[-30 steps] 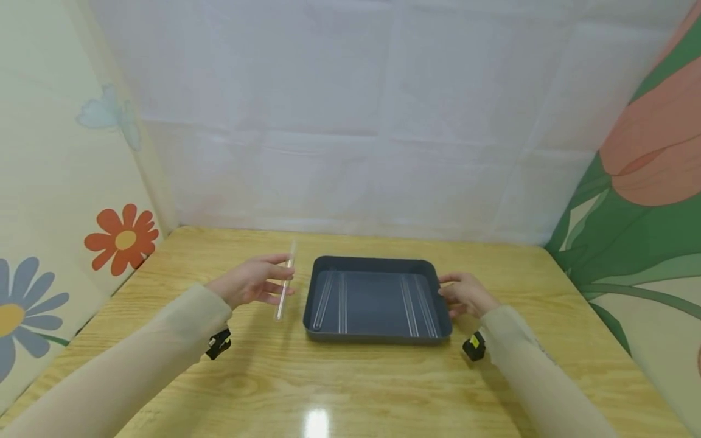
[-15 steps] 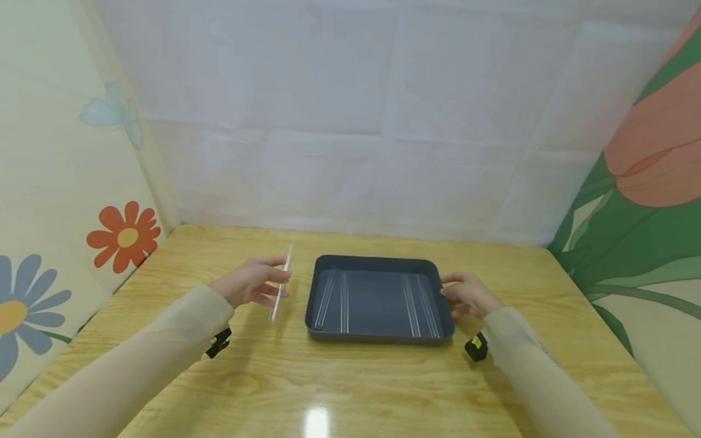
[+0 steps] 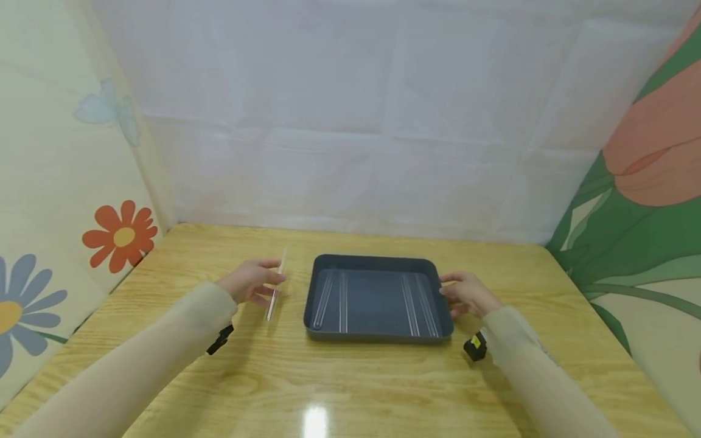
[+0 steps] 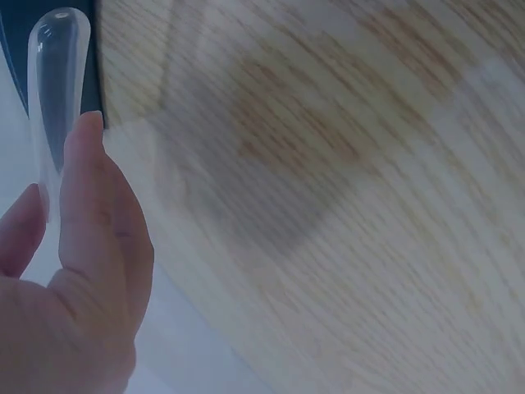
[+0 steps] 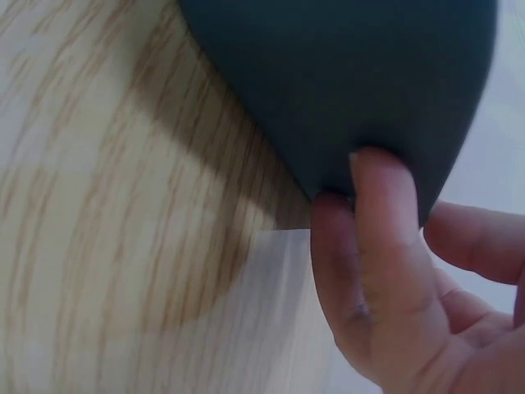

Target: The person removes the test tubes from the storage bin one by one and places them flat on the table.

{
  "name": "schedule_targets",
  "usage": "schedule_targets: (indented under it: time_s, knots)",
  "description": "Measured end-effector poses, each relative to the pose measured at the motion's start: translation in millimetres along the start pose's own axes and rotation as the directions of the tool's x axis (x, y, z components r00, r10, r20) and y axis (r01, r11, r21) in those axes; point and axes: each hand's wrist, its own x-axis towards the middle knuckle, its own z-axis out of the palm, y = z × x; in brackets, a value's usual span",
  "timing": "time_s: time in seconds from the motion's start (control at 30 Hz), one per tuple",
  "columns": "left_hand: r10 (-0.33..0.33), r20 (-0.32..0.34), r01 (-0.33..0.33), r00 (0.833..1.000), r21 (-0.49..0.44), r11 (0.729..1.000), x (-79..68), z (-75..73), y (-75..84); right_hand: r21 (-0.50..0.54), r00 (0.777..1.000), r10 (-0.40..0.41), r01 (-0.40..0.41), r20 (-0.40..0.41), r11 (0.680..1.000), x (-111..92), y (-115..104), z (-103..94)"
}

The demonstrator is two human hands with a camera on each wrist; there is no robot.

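The left hand (image 3: pixel 249 282) pinches 1 clear test tube (image 4: pixel 57 78), held slanted over the desk (image 3: pixel 350 380), left of the dark gray tray (image 3: pixel 378 304). The right hand (image 3: pixel 465 293) rests loosely extended fingers against the tray's right side; 4 similar tubes (image 3: pixel 343 301) lie inside.

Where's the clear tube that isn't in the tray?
In the head view, the clear tube is pinched in the person's left hand, just left of the dark tray.
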Motion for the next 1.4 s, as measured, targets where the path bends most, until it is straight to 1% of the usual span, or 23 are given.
schedule_targets:
  time_s: [0.23, 0.53, 0.73, 1.07, 1.3, 1.4]
  knots:
    - [-0.024, -0.020, 0.025, 1.000, 0.022, 0.999, 8.7, 1.4, -5.9, -0.001, 1.000, 0.010, -0.010, -0.005, 1.000, 0, 0, 1.3]
    - [-0.043, -0.053, 0.045, 0.998, 0.021, 0.999, 20.2, 0.6, -8.7, 0.003, 1.000, 0.006, -0.006, -0.006, 1.000, 2, -1, 0.1]
    - [-0.069, -0.067, 0.070, 0.995, 0.014, 0.997, 27.6, 3.0, -10.6, -0.002, 1.000, 0.006, -0.006, -0.006, 1.000, 0, 0, 1.0]
    - [-0.072, -0.104, 0.082, 0.992, 0.090, 0.993, 24.6, 10.6, -6.7, -0.002, 1.000, -0.004, 0.004, -0.007, 1.000, 0, 3, 2.1]
    - [-0.080, -0.124, 0.089, 0.989, 0.070, 0.994, 26.2, 11.7, -9.3, 0.007, 1.000, 0.001, -0.001, -0.010, 1.000, 0, 3, 2.0]
    - [-0.074, -0.144, 0.087, 0.987, 0.087, 0.992, 28.7, 11.5, -10.1, 0.013, 1.000, 0.003, -0.003, -0.010, 1.000, 1, 2, 1.6]
